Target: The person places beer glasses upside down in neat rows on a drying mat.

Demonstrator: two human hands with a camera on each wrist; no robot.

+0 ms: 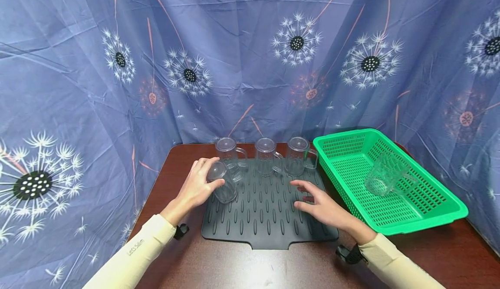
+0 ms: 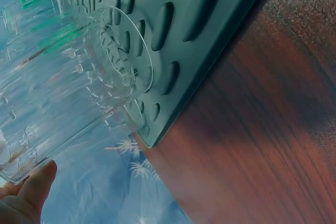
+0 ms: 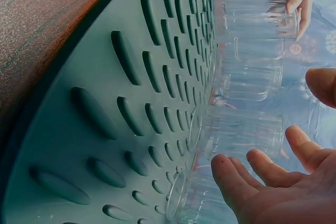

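Note:
My left hand [image 1: 197,184] grips a clear glass mug [image 1: 227,190] near its upturned base, thumb on one side and fingers on the other. This mug stands mouth down, slightly tilted, its rim right at the left part of the dark ribbed drying mat [image 1: 265,224]. In the left wrist view the thumb [image 2: 39,187] lies against the glass. My right hand [image 1: 322,205] hovers over the right part of the mat with fingers spread, holding nothing. Behind them are three more upside-down glass mugs, left [image 1: 225,145], middle [image 1: 265,150] and right [image 1: 297,151].
A green plastic basket [image 1: 425,224] stands at the right, with another glass mug [image 1: 380,180] lying tilted inside. The mat lies on a brown wooden table [image 1: 218,263]. A blue dandelion-print cloth [image 1: 242,63] hangs behind and at the sides.

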